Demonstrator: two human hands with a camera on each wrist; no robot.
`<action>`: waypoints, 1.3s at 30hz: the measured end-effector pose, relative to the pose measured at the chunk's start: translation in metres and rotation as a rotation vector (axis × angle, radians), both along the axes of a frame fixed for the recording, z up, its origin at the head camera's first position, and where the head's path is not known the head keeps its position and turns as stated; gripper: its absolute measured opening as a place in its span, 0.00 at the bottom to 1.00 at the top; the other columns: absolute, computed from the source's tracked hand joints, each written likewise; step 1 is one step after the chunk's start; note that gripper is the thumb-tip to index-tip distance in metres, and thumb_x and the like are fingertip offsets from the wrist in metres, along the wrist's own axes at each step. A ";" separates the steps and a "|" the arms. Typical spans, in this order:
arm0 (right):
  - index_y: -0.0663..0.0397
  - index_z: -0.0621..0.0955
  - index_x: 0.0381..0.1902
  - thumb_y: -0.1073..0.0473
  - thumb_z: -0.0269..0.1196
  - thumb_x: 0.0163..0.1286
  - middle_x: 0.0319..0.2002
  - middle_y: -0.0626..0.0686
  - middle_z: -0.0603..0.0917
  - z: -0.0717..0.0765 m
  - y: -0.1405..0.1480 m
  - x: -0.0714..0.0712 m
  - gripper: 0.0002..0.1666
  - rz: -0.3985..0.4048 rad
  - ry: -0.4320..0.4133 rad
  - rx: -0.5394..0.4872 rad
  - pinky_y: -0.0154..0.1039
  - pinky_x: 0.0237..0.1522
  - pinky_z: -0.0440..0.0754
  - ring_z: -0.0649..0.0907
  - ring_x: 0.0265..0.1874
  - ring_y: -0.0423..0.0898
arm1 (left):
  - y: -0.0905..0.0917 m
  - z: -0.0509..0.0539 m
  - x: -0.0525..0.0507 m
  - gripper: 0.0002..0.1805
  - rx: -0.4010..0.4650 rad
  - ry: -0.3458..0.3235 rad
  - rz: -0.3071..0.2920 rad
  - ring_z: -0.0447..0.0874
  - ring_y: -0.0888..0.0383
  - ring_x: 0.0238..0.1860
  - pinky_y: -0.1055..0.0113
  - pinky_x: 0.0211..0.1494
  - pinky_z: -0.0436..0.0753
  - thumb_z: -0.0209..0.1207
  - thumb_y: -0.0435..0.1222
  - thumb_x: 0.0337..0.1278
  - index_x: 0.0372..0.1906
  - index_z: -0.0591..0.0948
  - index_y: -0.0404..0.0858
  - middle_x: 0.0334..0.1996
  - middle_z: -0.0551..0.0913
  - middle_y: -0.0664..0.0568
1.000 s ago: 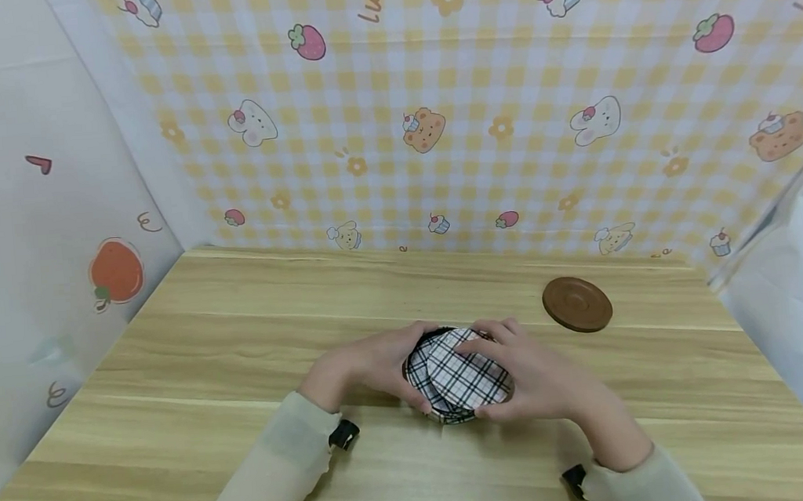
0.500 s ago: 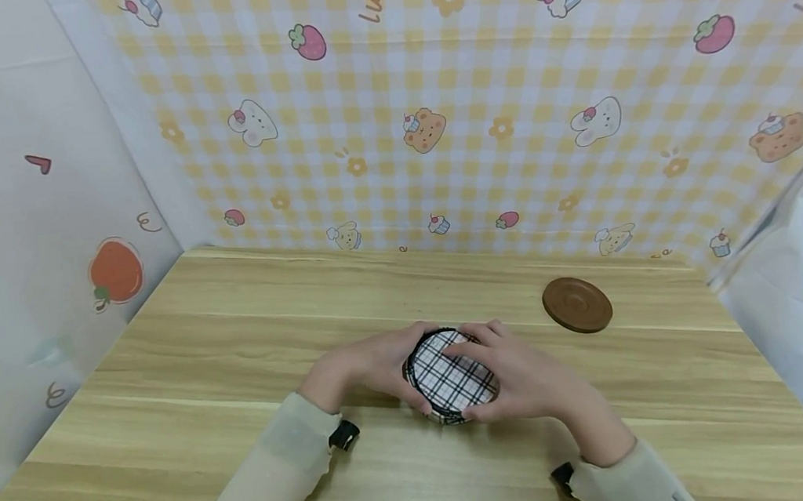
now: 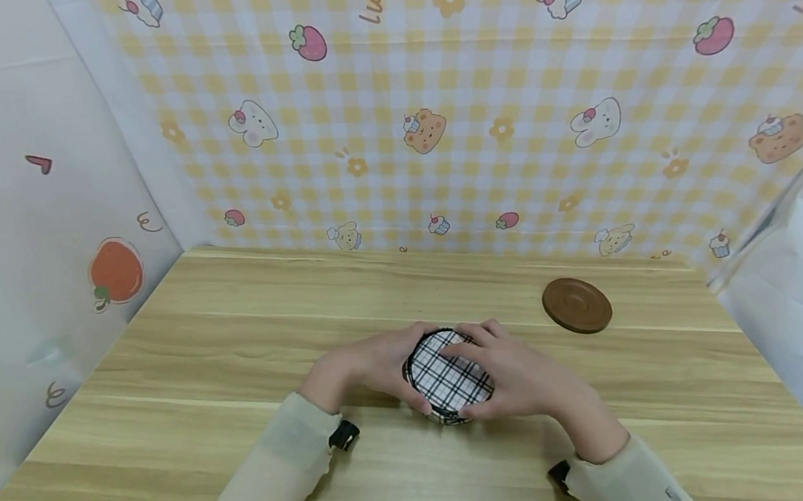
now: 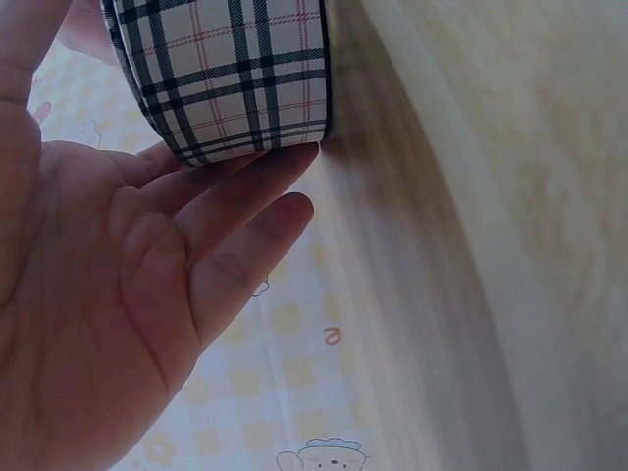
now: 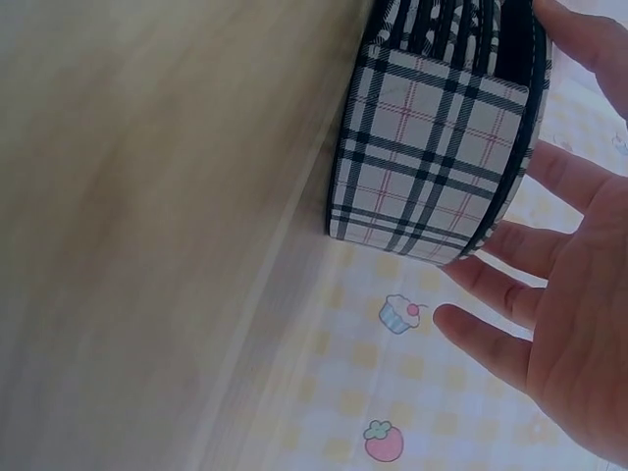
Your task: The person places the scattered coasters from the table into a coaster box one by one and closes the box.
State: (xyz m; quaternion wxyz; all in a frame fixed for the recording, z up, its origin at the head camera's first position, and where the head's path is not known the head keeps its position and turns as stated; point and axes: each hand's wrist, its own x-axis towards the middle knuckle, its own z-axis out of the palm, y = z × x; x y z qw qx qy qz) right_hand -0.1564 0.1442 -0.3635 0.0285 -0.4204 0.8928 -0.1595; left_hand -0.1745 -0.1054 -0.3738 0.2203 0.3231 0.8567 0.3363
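A round black-and-white plaid coaster holder (image 5: 427,157) stands on the table in front of me. Through the gap in its side, several stacked coasters (image 5: 442,34) show in the right wrist view. Its upper face is a plaid coaster (image 3: 447,377) within the black rim. My left hand (image 3: 385,366) curls round the holder's left side, its fingers along the wall (image 4: 235,78). My right hand (image 3: 517,371) spans the right side of the top, thumb and fingers at the edge and one finger lying over the plaid face. The far right edge is hidden by that hand.
A brown round disc (image 3: 577,305) lies on the wooden table (image 3: 237,318), behind and right of the holder. A yellow checked cloth (image 3: 381,173) hangs along the back, with white sheets at both sides.
The plaid coaster, earlier offset to the right over the holder, now sits in line with its rim. My right hand has moved left with it; my left hand stays in place.
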 end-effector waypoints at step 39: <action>0.43 0.73 0.69 0.35 0.72 0.52 0.74 0.57 0.66 -0.001 -0.005 0.002 0.47 -0.050 -0.021 0.082 0.66 0.57 0.76 0.69 0.66 0.55 | 0.001 -0.001 0.000 0.61 0.000 -0.020 0.015 0.76 0.59 0.57 0.65 0.63 0.76 0.78 0.48 0.37 0.76 0.55 0.42 0.62 0.74 0.52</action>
